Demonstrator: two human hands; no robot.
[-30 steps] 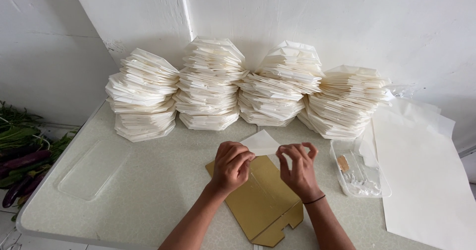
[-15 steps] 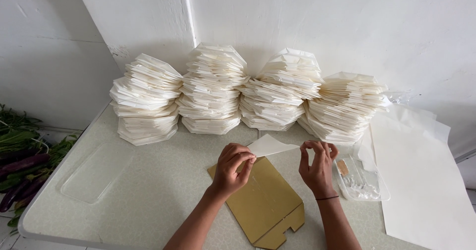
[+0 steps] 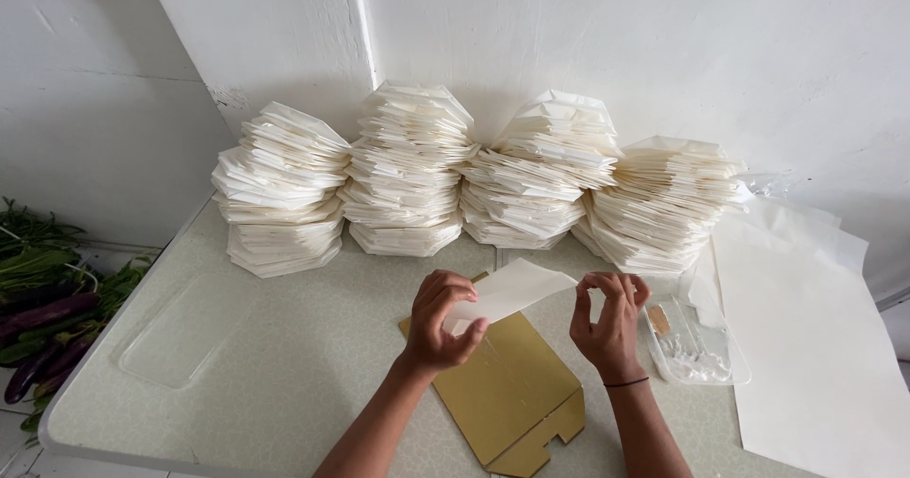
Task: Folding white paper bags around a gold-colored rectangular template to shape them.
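My left hand point(image 3: 438, 323) pinches the near end of a folded white paper sheet point(image 3: 512, 288) and holds it just above a flat brown cardboard piece point(image 3: 507, 393) lying on the table. My right hand point(image 3: 607, 322) is beside the paper's right tip, with its thumb and fingers pinched together close to that tip; whether it grips the paper I cannot tell. A dark band circles my right wrist.
Several tall stacks of folded white paper point(image 3: 408, 170) line the wall at the back. A clear plastic tray point(image 3: 697, 345) with small bits stands right of my right hand, large white sheets point(image 3: 815, 345) beyond it. A clear lid point(image 3: 185, 331) lies left; vegetables point(image 3: 43, 298) on the floor.
My right hand slid right along the white paper to its tip. The paper now stretches out flatter between both hands, lifted off the cardboard.
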